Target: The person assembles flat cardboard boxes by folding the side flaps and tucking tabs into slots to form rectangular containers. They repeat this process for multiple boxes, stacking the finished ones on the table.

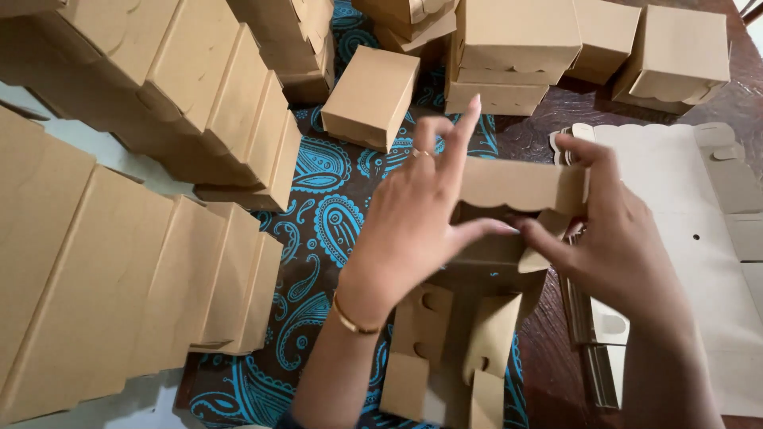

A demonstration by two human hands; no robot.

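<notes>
- Fingers of the left hand [413,218] pinch the near wall of a half-folded brown box [485,262], thumb pressed in, index raised.
- The right hand [612,230] pinches the scalloped flap [520,184] and a side tab, fingers curled around the card.
- The box hangs above the paisley cloth [326,214], its lower flaps loose.
- Judged step: tucking a wall; the next move calls for seating the tab squarely.
- Finished boxes [369,97] ring the desk [548,349]; flat blanks [691,238] lie on the right.

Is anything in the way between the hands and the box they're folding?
No. Both the left hand and right hand already touch the half-folded box, thumbs pressing its flaps. Nothing sits between them.
</notes>
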